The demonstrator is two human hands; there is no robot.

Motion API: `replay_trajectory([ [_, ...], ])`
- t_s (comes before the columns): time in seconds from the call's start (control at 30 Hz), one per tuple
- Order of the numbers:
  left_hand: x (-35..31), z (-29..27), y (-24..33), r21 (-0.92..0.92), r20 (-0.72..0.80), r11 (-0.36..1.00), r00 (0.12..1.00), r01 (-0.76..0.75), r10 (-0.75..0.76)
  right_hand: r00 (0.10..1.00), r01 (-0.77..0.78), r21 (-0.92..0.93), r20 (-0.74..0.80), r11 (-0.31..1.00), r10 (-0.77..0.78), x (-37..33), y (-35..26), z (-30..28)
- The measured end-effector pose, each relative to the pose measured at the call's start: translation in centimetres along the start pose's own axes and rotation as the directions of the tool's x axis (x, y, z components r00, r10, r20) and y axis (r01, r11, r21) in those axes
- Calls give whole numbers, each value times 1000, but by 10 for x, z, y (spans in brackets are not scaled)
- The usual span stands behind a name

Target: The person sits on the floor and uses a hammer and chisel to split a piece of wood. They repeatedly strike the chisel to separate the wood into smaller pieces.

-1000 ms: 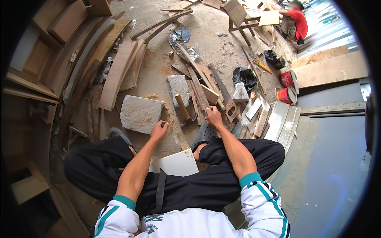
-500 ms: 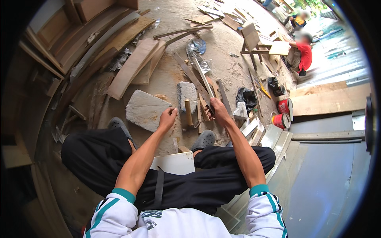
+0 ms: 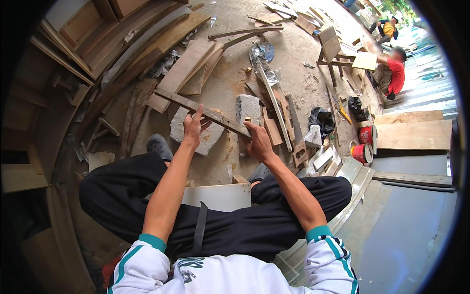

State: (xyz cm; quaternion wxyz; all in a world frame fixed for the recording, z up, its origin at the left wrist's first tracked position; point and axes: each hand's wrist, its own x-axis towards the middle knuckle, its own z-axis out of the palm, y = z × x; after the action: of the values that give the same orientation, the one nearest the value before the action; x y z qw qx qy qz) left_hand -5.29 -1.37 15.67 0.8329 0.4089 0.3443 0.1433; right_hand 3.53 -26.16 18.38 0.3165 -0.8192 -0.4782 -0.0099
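Observation:
A long, narrow wooden strip (image 3: 217, 117) slants across in front of me, its far end over stacked boards at the left. My left hand (image 3: 192, 130) is closed on it near the middle, one finger stretched along it. My right hand (image 3: 258, 142) grips its near right end. Below the strip lies a large pale concrete block (image 3: 205, 139). A smaller concrete block (image 3: 248, 109) sits just beyond my right hand. The round top of a wooden handle (image 3: 248, 119) shows beside that hand; the rest is hidden. To the right lies a handsaw (image 3: 296, 132).
Boards (image 3: 188, 66) are piled at the left, with wooden shelving behind. A pale strip (image 3: 275, 108), black plastic bag (image 3: 320, 119) and red cans (image 3: 362, 153) lie to the right. A white panel (image 3: 218, 197) is between my legs. Two people sit at far right, one in red (image 3: 395, 76).
The wooden strip has been lifted off the floor and now lies across both hands. My right hand has let go of what it held near the pale strip. The view has shifted slightly left.

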Motion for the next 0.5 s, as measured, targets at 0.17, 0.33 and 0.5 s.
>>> replay_trajectory([
  [0.17,-8,-17,-20,-14,-35,999,998,51,-51,1000,5,-19,16,1000,-4,-9,4,13],
  [0.33,-12,-30,-36,-51,-37,995,995,90,-92,944,-211,-122,233,970,235,-19,17,30],
  [0.5,-2,-56,-50,40,-95,951,949,306,-301,986,-97,-222,115,970,124,5,39,47],
])
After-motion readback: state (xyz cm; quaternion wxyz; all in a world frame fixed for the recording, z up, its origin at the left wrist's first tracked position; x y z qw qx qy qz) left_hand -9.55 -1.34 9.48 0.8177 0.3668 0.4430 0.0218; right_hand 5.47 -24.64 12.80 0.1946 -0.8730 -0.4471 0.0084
